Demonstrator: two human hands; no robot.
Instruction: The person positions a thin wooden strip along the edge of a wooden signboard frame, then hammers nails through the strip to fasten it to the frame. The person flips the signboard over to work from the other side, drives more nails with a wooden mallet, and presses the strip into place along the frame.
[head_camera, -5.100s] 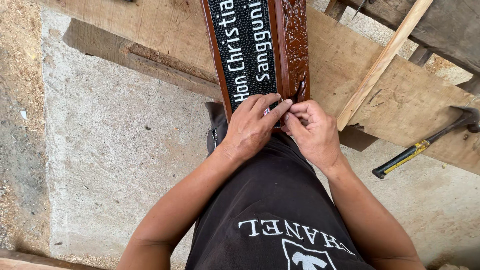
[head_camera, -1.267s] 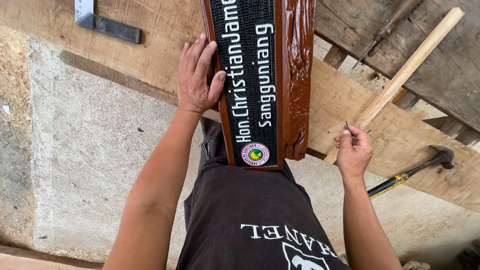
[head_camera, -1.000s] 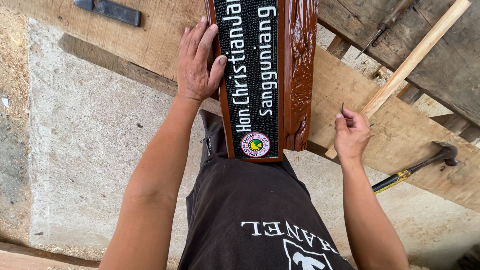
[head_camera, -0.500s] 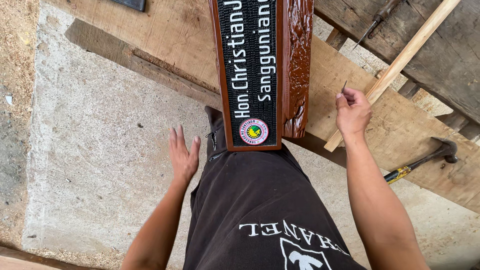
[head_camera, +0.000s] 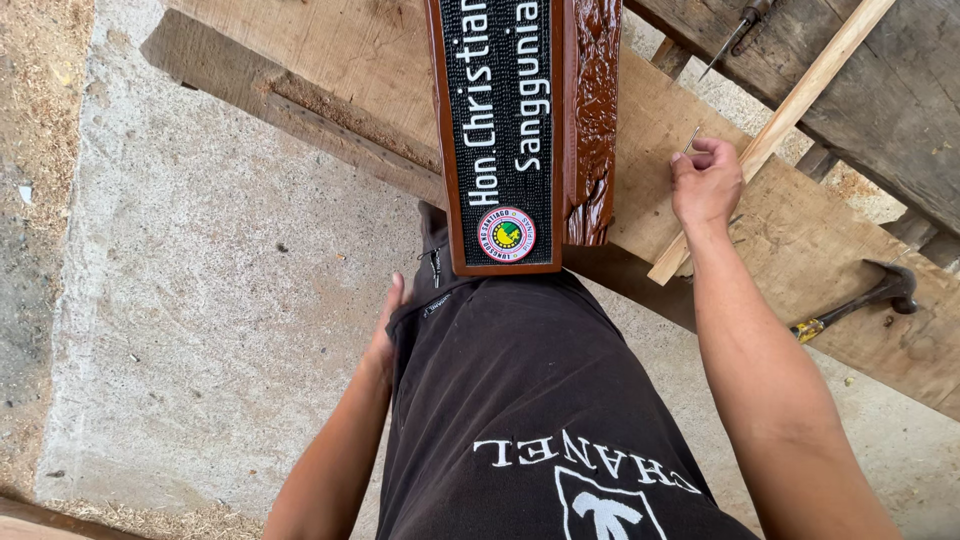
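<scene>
A long carved wooden nameplate with a black lettered face, a round coloured seal and a glossy brown carved edge lies on a wide wooden plank, its near end overhanging toward my body. My right hand is to the right of the nameplate, fingers pinched on a small thin nail that sticks up above them. My left hand hangs down at my left hip, against the pocket of my dark shorts; its fingers are mostly hidden.
A pale wooden stick lies diagonally across the plank under my right hand. A hammer with a yellow-and-black handle rests on the plank at right. A screwdriver-like tool lies on dark boards at the top. Concrete floor with sawdust is at left.
My left hand left the nameplate's left edge and dropped down to my hip. My right hand stayed beside the plate holding the nail, rising slightly.
</scene>
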